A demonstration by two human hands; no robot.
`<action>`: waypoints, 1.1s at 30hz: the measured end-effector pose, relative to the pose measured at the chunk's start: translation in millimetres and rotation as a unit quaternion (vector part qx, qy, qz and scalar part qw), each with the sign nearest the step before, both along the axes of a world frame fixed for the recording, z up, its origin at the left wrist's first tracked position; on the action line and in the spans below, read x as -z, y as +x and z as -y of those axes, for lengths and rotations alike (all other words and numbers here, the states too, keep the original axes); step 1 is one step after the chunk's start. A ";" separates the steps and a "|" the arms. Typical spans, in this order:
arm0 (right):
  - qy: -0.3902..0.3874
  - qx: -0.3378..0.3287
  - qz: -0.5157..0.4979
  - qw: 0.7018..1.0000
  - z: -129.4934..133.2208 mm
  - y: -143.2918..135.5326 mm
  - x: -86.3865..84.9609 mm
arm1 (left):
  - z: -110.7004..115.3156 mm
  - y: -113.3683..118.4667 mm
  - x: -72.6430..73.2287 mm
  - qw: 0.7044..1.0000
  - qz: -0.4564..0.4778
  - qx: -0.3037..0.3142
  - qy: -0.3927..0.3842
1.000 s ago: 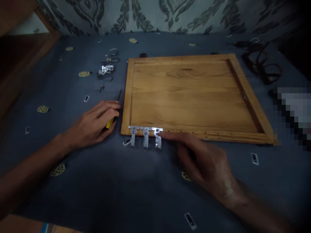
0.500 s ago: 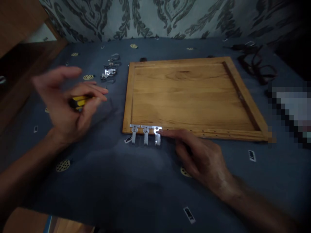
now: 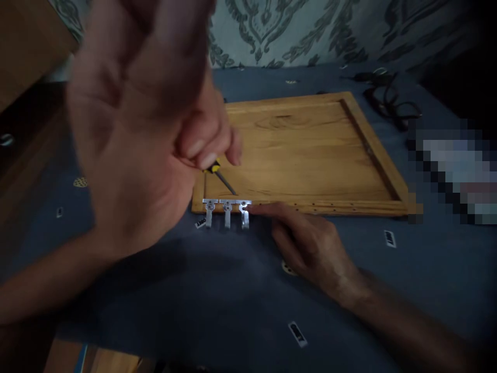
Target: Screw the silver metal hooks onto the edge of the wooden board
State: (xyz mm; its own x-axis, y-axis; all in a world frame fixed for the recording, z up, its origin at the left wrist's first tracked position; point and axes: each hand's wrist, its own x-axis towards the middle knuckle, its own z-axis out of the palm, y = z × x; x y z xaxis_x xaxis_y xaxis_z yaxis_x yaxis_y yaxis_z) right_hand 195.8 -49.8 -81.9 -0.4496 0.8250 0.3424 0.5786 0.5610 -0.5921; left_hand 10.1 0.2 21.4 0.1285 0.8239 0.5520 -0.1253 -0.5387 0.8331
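Note:
My left hand [image 3: 143, 134] is raised close to the camera, its fingers wrapped round a yellow and black screwdriver [image 3: 225, 181]. The screwdriver's shaft slants down to the right, its tip just above the metal hinges. Three metal hinges, left [image 3: 209, 211], middle [image 3: 227, 212] and right [image 3: 244, 213], lie in a row on the near edge of a framed wooden panel [image 3: 298, 150]. With its index finger stretched out, my right hand [image 3: 314, 243] touches the right hinge; the other fingers are curled, and nothing shows in them.
Dark-framed glasses [image 3: 388, 103] lie beyond the panel's right corner. A pixelated flat object [image 3: 458, 171] is at the right. Blue patterned cloth [image 3: 186, 311] covers the surface, with patterned fabric [image 3: 267, 31] behind. Wooden pieces [image 3: 108, 360] show at the bottom left.
My left hand has moved up and right, nearer the camera, and the screwdriver's shaft now points at the hinges. It hides the loose metal parts. My right finger stays at the right hinge.

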 end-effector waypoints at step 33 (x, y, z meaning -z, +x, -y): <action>0.008 -0.004 -0.005 1.000 0.0 -1.3 0.5 | 2.6 26.2 33.8 0.996 -0.007 0.058 -0.066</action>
State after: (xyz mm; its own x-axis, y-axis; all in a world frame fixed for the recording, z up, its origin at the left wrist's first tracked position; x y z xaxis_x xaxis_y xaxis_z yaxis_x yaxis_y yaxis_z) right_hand 194.5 -49.9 -82.3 -0.4533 0.8153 0.3602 0.5681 0.5757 -0.5881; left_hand 36.3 -2.4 -12.4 0.2339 0.8685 0.4370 -0.1691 -0.4063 0.8980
